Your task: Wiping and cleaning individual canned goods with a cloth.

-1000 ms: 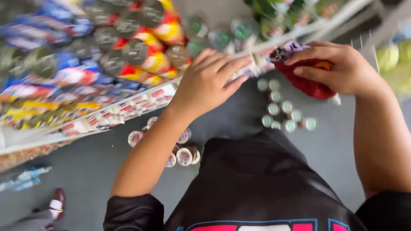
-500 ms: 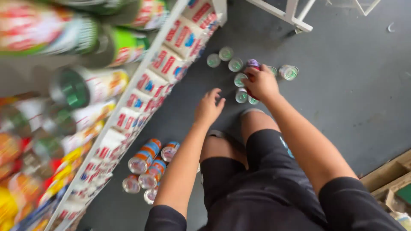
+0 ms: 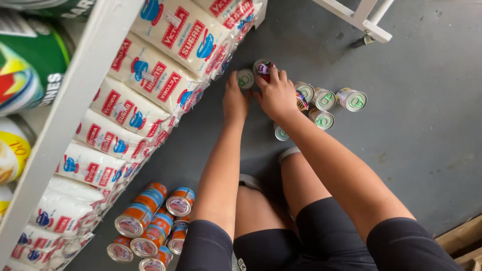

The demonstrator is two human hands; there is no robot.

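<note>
I am crouching over a grey floor (image 3: 401, 150) and reaching both arms down toward a cluster of small cans at twelve o'clock from my knees. My left hand (image 3: 234, 100) is lying flat, fingers held together and pointing away from me, their tips touching a green-topped can (image 3: 245, 79). My right hand (image 3: 277, 95) is sitting just beside it at three o'clock, fingers curled and pressed over a purple-topped can (image 3: 262, 67); I cannot tell whether I am actually gripping it or only resting on it. That purple-topped can is standing just at two o'clock of the green-topped one, the two nearly touching.

More green-topped cans (image 3: 335, 100) are standing upright at three o'clock of my right hand, near one another, and one more can (image 3: 280, 133) is peeking out at five o'clock, beside my wrist. At nine o'clock, white bags with red and blue print (image 3: 150, 75) are lying stacked under a white shelf edge (image 3: 75, 125). At seven o'clock, orange and blue cans (image 3: 150, 221) are lying on their sides, bunched together. A white frame leg (image 3: 364, 22) is showing at one o'clock.
</note>
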